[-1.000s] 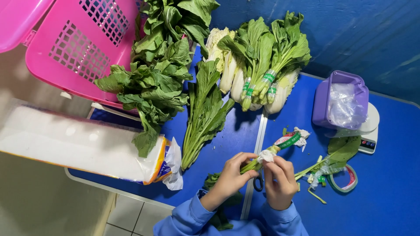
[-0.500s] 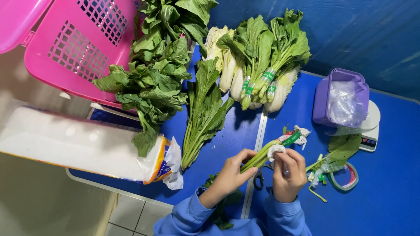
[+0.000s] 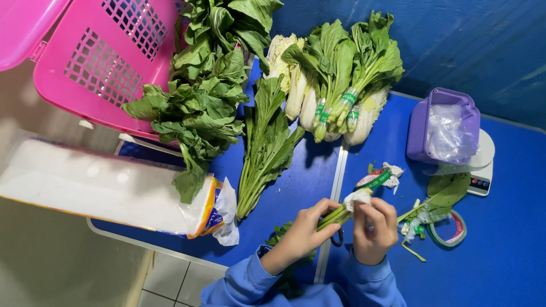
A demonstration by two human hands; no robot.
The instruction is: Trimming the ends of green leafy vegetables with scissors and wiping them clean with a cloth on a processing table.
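The leaves of the stalk bundle (image 3: 335, 216) are hidden under the blue sleeves at the bottom edge. The stalks are gripped by the left hand (image 3: 304, 233); white wrapping (image 3: 357, 198) is pinched at their end by the right hand (image 3: 372, 230), now shifted lower than a second ago. Clear plastic is held in the purple tub (image 3: 418, 133).

We see a deep blue table (image 3: 512, 273), a bright pink basket (image 3: 108, 62) with a lattice of holes, and a purple tub (image 3: 418, 136) on a white scale (image 3: 483, 165). The leafy greens (image 3: 199, 108) are dark green; the bundled stalks (image 3: 335, 113) pale, banded green and white. Our sleeves (image 3: 250, 284) are blue.
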